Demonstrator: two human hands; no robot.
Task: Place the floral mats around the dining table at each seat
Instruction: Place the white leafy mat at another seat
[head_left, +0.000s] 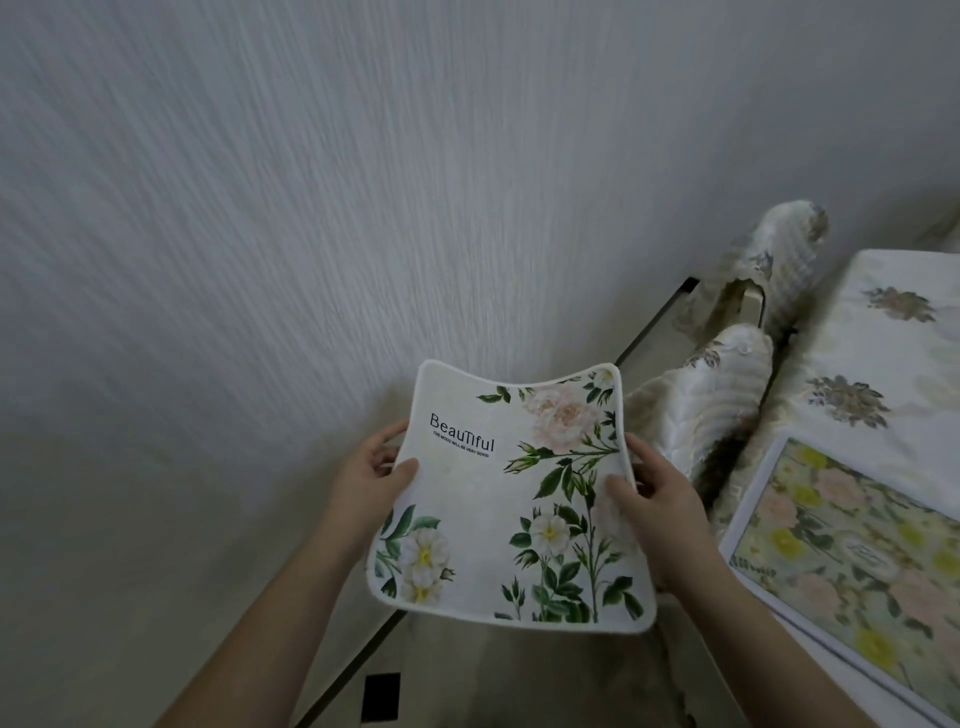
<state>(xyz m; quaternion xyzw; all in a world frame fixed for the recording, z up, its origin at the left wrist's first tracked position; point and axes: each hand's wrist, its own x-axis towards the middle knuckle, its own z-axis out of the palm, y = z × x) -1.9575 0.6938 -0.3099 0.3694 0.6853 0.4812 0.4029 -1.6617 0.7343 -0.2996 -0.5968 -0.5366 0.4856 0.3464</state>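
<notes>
I hold a white floral mat in front of me, above the floor, printed with roses, green leaves and the word "BeauTiful". My left hand grips its left edge, thumb on top. My right hand grips its right edge the same way. The mat sags a little between them. A second floral mat, with yellow and pink flowers and a white border, lies flat on the dining table at the right.
The table carries a pale cloth with grey-gold flower motifs. Two chairs with shiny quilted covers stand against its left side. A textured white wall fills the left and top. Pale floor with a dark baseboard line lies below.
</notes>
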